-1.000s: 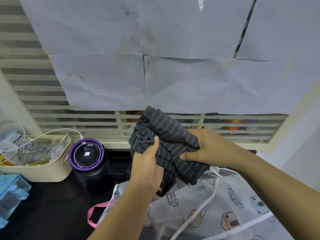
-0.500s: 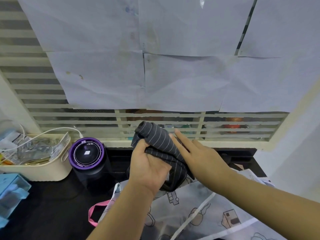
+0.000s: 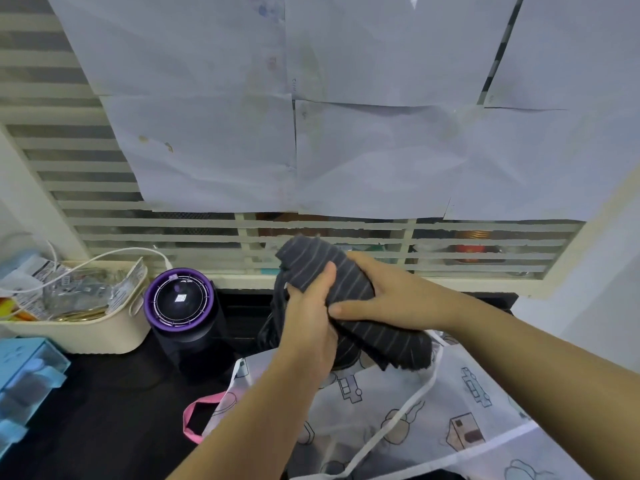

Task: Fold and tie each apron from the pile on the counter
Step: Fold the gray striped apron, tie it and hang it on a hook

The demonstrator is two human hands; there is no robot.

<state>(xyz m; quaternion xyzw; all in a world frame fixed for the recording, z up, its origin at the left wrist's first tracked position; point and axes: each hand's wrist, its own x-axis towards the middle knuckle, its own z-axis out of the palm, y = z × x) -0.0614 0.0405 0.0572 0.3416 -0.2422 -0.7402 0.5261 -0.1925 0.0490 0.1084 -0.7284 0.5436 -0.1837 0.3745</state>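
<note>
A dark grey striped apron (image 3: 311, 259), bundled into a thick roll, is held up above the black counter (image 3: 114, 410). My left hand (image 3: 310, 327) grips its near left side, thumb pressed on the top. From the right, my right hand (image 3: 384, 297) wraps over the roll, thumb underneath. One end of the roll sticks out lower right. Dark fabric or straps hang down behind my left hand. Under both hands lies a translucent white apron (image 3: 408, 417) with cartoon prints and white ties.
A black cylinder with a purple rim (image 3: 180, 301) stands left of the bundle. A cream basket (image 3: 86, 336) of packets sits further left, a blue box (image 3: 24, 379) at the left edge. A pink loop (image 3: 197, 415) lies on the counter. Behind is a papered, slatted window.
My right hand went from lying flat beside the bundle to wrapping over it. The bundle now lies more sideways, its end pointing lower right.
</note>
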